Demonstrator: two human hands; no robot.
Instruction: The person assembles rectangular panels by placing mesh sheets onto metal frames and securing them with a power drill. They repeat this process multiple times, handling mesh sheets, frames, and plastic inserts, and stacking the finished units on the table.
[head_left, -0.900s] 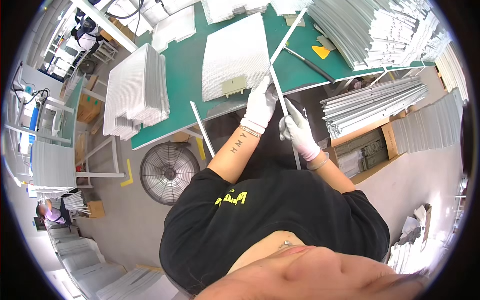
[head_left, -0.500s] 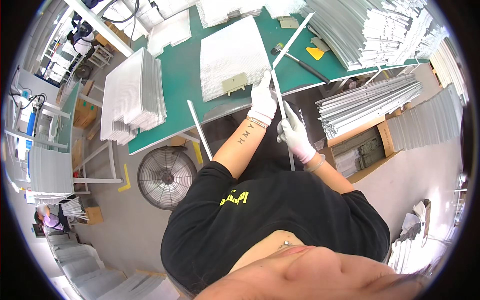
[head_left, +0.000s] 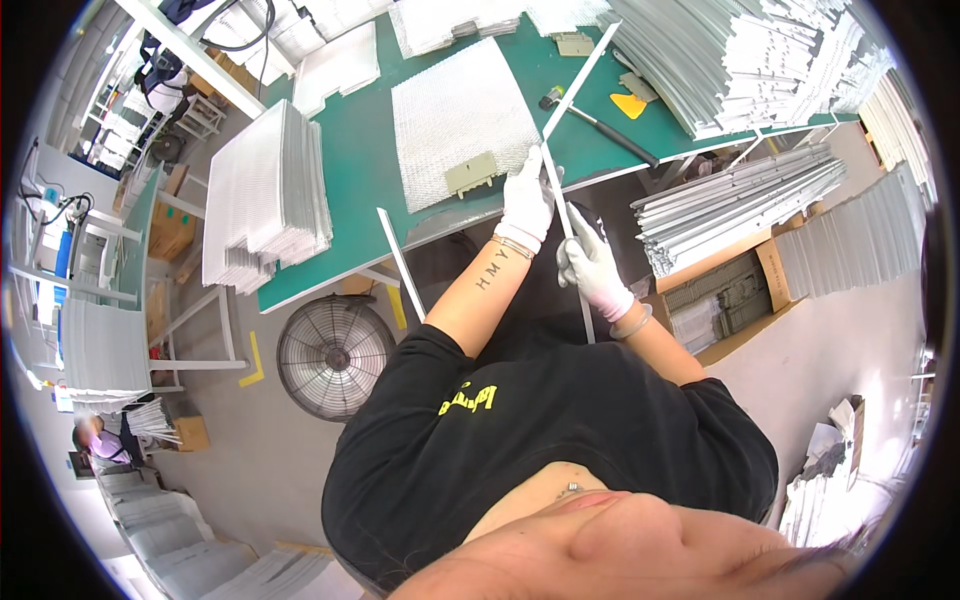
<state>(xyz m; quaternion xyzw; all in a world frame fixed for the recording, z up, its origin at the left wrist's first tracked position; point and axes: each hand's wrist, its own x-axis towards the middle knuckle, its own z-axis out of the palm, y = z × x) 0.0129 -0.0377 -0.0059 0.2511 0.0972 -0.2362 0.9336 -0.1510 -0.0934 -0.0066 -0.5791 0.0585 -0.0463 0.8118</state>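
My left hand (head_left: 526, 203), in a white glove, is closed around a long pale metal strip (head_left: 553, 185) at the table's front edge. Lower on the same strip, my gloved right hand (head_left: 592, 268) grips it with curled fingers. The strip's near end runs down toward my body. At its far end it meets a second metal strip (head_left: 580, 85) at an angle, lying across the table. Just left of my left hand lies a silvery mesh panel (head_left: 455, 120), with an olive-grey bracket (head_left: 471, 174) on its near edge. Another thin strip (head_left: 400, 260) juts over the table edge farther left.
A hammer (head_left: 610, 135) and a yellow scraper-like piece (head_left: 628, 105) lie on the green table (head_left: 355, 215). Mesh panels (head_left: 265, 190) are stacked at left. Bundled metal strips (head_left: 740, 210) and a cardboard box (head_left: 765, 285) stand at right. A floor fan (head_left: 336, 357) is below left.
The mesh panel has shifted slightly left, and the bracket on it sits a little nearer me. Both hands keep their hold on the strip, almost unmoved.
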